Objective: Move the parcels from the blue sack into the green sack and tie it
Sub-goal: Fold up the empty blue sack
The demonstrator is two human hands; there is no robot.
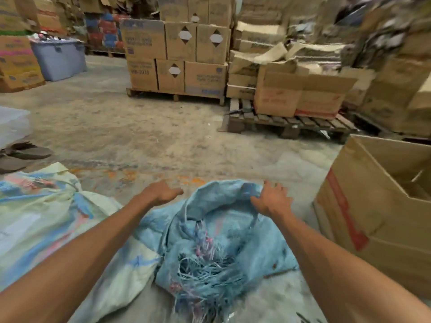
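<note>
The blue sack (224, 231) lies crumpled on the concrete floor, its frayed mouth nearest the person. Touching its left side lies the pale green sack (46, 220). At the blue sack's far rim the right hand (271, 199) grips the fabric. Just left of that rim the left hand (161, 192) hovers, fingers loose, holding nothing. Right of the blue sack stands an open cardboard box (363, 213). Well beyond it are stacked cartons (179, 57) on pallets.
</note>
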